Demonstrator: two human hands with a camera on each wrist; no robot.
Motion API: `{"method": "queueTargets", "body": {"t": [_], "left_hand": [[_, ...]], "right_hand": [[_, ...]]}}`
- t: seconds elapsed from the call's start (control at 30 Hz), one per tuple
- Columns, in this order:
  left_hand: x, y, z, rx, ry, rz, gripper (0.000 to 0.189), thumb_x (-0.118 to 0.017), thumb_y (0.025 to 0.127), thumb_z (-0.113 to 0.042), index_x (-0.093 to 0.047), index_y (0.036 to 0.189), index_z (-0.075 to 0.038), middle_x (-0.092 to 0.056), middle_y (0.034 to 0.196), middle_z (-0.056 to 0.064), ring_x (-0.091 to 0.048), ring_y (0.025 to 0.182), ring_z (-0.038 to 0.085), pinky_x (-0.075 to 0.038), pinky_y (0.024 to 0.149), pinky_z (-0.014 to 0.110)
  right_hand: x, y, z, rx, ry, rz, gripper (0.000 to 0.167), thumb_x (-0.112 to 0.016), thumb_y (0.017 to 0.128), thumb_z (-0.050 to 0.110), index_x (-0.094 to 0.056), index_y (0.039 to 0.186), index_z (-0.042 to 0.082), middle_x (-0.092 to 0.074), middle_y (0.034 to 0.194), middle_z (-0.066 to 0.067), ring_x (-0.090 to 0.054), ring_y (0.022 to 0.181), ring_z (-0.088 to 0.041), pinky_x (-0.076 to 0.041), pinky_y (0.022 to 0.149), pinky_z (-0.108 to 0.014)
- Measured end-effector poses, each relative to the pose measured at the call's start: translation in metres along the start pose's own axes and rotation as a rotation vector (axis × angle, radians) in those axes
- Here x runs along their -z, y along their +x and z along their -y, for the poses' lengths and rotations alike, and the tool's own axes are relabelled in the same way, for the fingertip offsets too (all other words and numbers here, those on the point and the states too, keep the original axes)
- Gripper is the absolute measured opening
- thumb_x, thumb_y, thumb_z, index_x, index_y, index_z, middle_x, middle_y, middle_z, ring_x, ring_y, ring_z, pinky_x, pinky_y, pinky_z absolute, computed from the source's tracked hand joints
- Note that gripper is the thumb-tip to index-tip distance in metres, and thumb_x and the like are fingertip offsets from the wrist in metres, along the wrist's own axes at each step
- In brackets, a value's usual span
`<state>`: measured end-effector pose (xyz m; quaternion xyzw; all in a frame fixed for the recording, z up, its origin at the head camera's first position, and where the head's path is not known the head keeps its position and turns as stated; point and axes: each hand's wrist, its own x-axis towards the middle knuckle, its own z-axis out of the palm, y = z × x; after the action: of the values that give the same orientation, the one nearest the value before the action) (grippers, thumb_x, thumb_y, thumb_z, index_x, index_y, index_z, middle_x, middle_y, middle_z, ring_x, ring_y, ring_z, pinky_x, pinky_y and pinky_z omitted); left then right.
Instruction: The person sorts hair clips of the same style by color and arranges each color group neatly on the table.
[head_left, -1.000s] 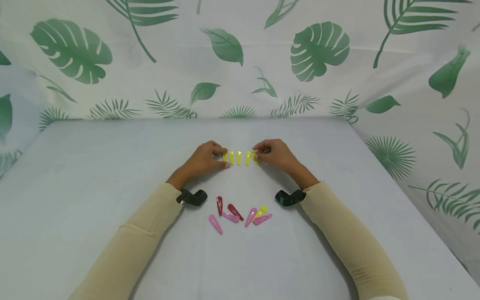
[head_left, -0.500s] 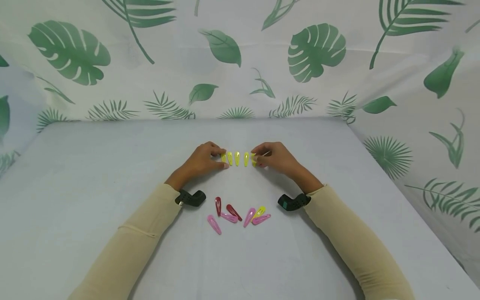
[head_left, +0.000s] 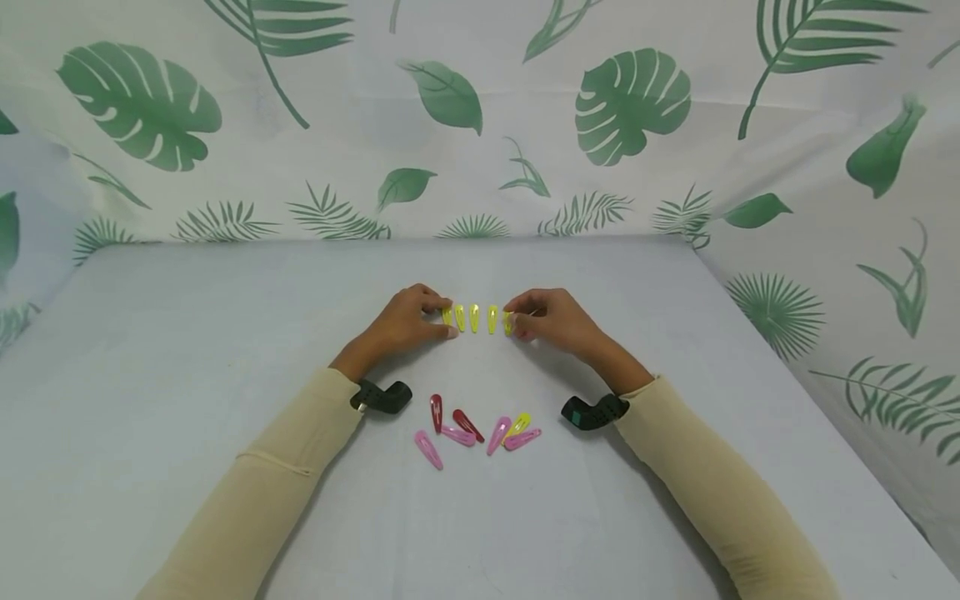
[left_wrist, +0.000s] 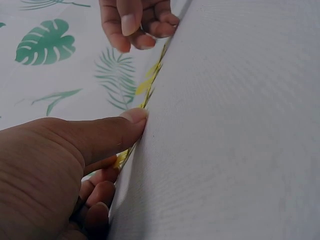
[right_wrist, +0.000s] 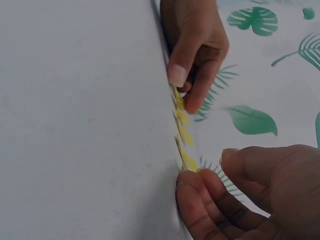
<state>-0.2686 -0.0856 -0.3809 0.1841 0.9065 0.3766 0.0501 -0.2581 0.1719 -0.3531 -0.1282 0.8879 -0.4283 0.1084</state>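
Observation:
Several yellow snap hair clips (head_left: 475,318) stand side by side in a row on the table. My left hand (head_left: 408,318) holds the leftmost yellow clip (head_left: 447,317) at its two ends, thumb at the near end and index finger at the far end. At the row's other end, my right hand (head_left: 553,319) touches the rightmost yellow clip (head_left: 507,323) with its fingertips. In the right wrist view, the right thumb (right_wrist: 240,160) stands apart from the fingers (right_wrist: 192,192) that reach this clip. Part of each end clip is hidden by the fingers.
Closer to me lies a loose group of hair clips: red (head_left: 437,414), pink (head_left: 429,450) and one yellow (head_left: 522,423), some overlapping. A white cloth covers the table (head_left: 225,350). A leaf-print curtain (head_left: 502,108) hangs behind and at the sides.
The rightmost yellow clip has turned from slanted to nearly parallel with the others. My right wrist has shifted slightly right and towards me. The left hand keeps its place at the leftmost clip.

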Motion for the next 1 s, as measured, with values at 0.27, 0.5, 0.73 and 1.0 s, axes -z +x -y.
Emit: {"method": "queueTargets", "body": {"t": [0.27, 0.5, 0.73, 1.0], "left_hand": [[0.002, 0.000, 0.001, 0.014, 0.011, 0.002, 0.053, -0.076, 0.086, -0.025, -0.060, 0.132, -0.004, -0.054, 0.123, 0.012, -0.052, 0.113, 0.027, -0.043, 0.095, 0.041], [0.000, -0.003, 0.005, 0.027, 0.006, 0.004, 0.053, -0.076, 0.086, -0.025, -0.061, 0.132, -0.005, -0.054, 0.123, 0.012, -0.052, 0.113, 0.027, -0.042, 0.096, 0.041], [-0.002, -0.001, 0.006, 0.022, 0.013, 0.006, 0.052, -0.076, 0.086, -0.026, -0.061, 0.132, -0.006, -0.054, 0.123, 0.011, -0.052, 0.113, 0.026, -0.042, 0.097, 0.041], [-0.001, 0.001, 0.001, 0.011, 0.006, 0.004, 0.053, -0.077, 0.085, -0.025, -0.061, 0.132, -0.007, -0.055, 0.123, 0.011, -0.051, 0.114, 0.025, -0.041, 0.098, 0.040]], "right_hand": [[-0.003, -0.012, -0.001, 0.073, 0.041, 0.095, 0.019, -0.063, 0.094, 0.013, -0.068, 0.110, 0.003, -0.067, 0.091, -0.009, -0.063, 0.078, -0.024, -0.053, 0.071, -0.033], [-0.010, -0.027, 0.002, 0.107, 0.060, 0.214, 0.018, -0.063, 0.095, 0.011, -0.069, 0.109, 0.002, -0.068, 0.090, -0.007, -0.064, 0.079, -0.022, -0.053, 0.074, -0.034], [-0.012, -0.042, 0.003, 0.132, 0.045, 0.277, 0.018, -0.062, 0.094, 0.005, -0.069, 0.110, 0.002, -0.068, 0.093, -0.006, -0.064, 0.080, -0.021, -0.053, 0.075, -0.034], [-0.007, -0.058, 0.002, 0.146, 0.044, 0.275, 0.019, -0.063, 0.094, 0.009, -0.068, 0.110, 0.001, -0.069, 0.091, -0.007, -0.066, 0.078, -0.021, -0.054, 0.072, -0.034]]}}
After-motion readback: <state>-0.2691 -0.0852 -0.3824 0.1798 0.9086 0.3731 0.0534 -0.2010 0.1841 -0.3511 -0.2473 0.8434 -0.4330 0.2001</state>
